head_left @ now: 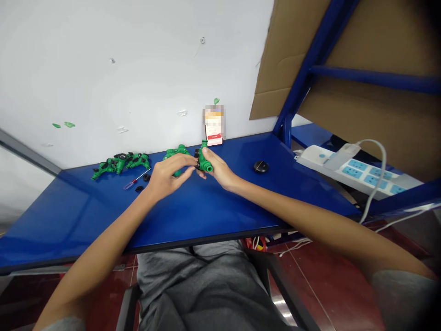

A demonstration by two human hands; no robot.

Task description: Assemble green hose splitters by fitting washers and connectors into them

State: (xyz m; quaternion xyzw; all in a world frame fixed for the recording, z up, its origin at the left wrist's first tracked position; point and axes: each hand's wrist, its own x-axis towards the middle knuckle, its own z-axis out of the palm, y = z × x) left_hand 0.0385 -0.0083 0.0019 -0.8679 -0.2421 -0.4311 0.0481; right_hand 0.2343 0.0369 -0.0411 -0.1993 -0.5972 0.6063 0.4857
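The green fitting [203, 159] is up above the bench [193, 211], gripped by the right hand [222, 174], its thumb along the green body and fingers wrapped round the far side. The left hand [168, 178] reaches across with thumb and fingertips at the black part [197, 155] on the fitting's side; whether they are closed on it or only touching, I cannot tell. Handling this well probably asks for a steady right grip — firm on the body, clear of the black part — while the left fingers meet that part squarely and press or turn evenly, without tilting it. Working over the bench seems wise, since a small piece like the loose black part [146, 177] near the screwdriver [130, 184] could easily roll off if dropped.
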